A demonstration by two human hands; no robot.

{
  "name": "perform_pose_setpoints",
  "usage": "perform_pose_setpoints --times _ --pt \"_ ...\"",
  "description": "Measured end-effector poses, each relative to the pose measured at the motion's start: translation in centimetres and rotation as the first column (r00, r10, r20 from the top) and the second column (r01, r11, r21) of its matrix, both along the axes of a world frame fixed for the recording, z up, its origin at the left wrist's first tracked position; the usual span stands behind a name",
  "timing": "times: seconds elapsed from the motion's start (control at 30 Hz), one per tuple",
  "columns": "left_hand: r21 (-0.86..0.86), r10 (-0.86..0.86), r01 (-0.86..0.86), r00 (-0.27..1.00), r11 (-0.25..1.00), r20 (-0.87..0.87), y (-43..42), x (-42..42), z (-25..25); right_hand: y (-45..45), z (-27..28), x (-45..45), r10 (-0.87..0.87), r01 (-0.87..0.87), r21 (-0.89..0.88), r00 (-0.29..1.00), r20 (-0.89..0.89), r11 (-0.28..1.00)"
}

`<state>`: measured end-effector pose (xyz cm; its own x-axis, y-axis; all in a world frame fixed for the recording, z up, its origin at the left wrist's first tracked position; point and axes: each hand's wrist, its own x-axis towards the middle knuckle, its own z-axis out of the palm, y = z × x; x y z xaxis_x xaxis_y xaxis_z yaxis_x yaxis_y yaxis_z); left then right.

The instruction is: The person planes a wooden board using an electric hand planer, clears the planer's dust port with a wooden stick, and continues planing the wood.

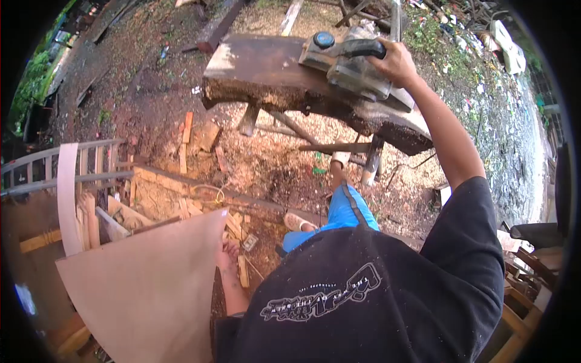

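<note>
My right hand (396, 62) is wrapped round the rear handle of a power planer (348, 63) with a blue knob. The planer rests on the right part of a thick, rough-edged wooden slab (260, 60), which lies across wooden supports. Low on the left, my left hand (227, 251) is beside the right edge of a thin brown wooden sheet (145, 272). Its fingers are partly hidden by the sheet, and whether they grip it does not show.
Wood shavings (242, 148) and offcuts cover the ground under the slab. A wooden ladder-like frame (91, 163) lies at the left, near upright boards. A long beam (242, 202) crosses in front of my feet. Scrap wood (526, 302) is piled at the lower right.
</note>
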<state>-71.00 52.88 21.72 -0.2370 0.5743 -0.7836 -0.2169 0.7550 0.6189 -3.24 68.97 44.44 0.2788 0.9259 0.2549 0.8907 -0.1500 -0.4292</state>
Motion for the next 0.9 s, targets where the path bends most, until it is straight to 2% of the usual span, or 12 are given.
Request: perform_pose_setpoints --times 0.13,0.23,0.33,0.43,0.47,0.57,0.6,0.7,0.73,0.8,0.83,0.9 --pt "-0.022 -0.008 0.007 0.999 1.000 -0.031 -0.8 0.7 0.9 0.0 -0.5 -0.2 -0.018 0.019 0.034 1.000 -0.013 0.999" --pt "-0.023 0.012 -0.013 1.000 1.000 -0.027 -1.3 0.8 1.3 0.4 -1.4 0.6 -0.037 0.031 0.082 0.997 0.064 0.996" --pt "-0.043 0.052 -0.053 0.999 0.998 -0.017 -2.0 0.4 1.8 0.8 -1.2 1.1 -0.010 0.009 0.012 0.997 0.076 1.000" --pt "-0.078 0.060 -0.062 0.998 0.995 -0.027 -2.9 0.0 1.0 0.8 -1.7 1.2 -0.018 0.012 0.098 0.998 0.067 0.995" --pt "-0.092 0.056 -0.058 0.998 0.994 -0.028 -3.1 0.0 0.7 1.0 -1.6 1.6 0.023 -0.025 0.054 0.999 0.049 0.998" --pt "-0.103 0.039 -0.037 0.999 0.994 0.016 -3.4 0.3 0.3 1.8 -1.8 3.1 0.026 -0.028 -0.033 0.998 -0.054 0.999" --pt "-0.101 0.032 -0.028 0.999 0.994 0.038 -3.5 0.5 0.3 2.0 -1.9 3.6 0.093 -0.094 -0.003 0.994 -0.061 0.996" --pt "-0.112 0.051 -0.051 0.999 0.992 -0.002 -3.3 1.9 0.1 2.0 0.1 2.8 0.016 -0.071 -0.207 0.967 -0.255 0.976" --pt "-0.112 0.051 -0.050 0.999 0.992 0.004 -3.0 2.3 -0.2 2.2 -0.3 3.2 0.081 -0.130 -0.160 0.956 -0.281 0.979" --pt "-0.120 0.051 -0.049 0.999 0.992 0.018 -3.1 3.0 -0.5 2.5 0.0 4.7 0.101 -0.218 -0.264 0.914 -0.393 0.940" --pt "-0.132 0.035 -0.033 0.999 0.991 0.014 -3.1 3.4 -0.7 2.9 0.4 5.0 0.086 -0.264 -0.325 0.877 -0.472 0.908" --pt "-0.152 0.001 -0.001 1.000 0.988 0.001 -2.8 3.9 -1.1 3.2 1.9 3.9 -0.080 -0.238 -0.414 0.781 -0.620 0.879"
